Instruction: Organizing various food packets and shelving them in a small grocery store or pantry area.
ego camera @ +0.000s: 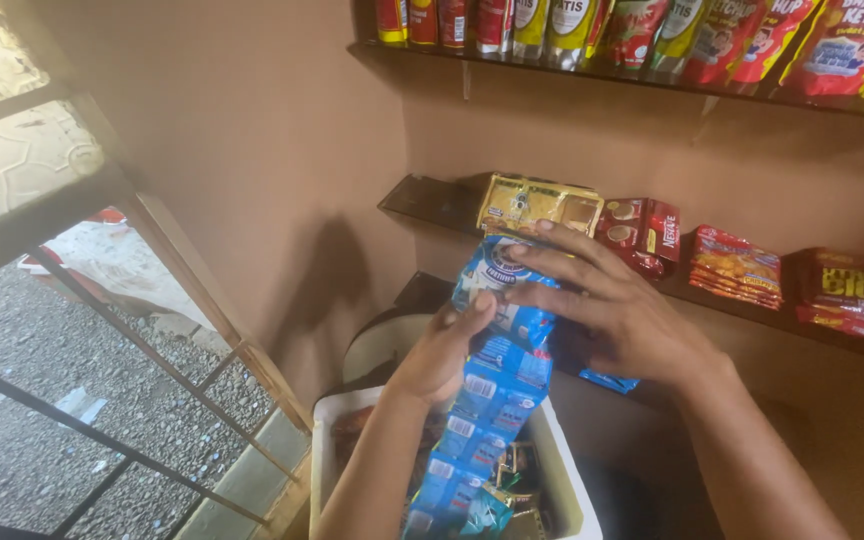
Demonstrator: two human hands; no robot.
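A long strip of blue sachets (493, 395) hangs from my two hands, running down into a white tub (564, 470). My left hand (442, 355) grips the strip from the left side, thumb on its top sachet. My right hand (607, 305) lies over the upper sachet with fingers spread across it, in front of the middle shelf (422, 200).
The middle shelf holds a gold sachet pack (537, 203), red sachet packs (642, 232), orange-red packs (735, 265) and a dark red pack (852, 293). The top shelf (472, 60) carries several stand-up pouches. A barred window opening (102, 330) is at left, a brown wall behind.
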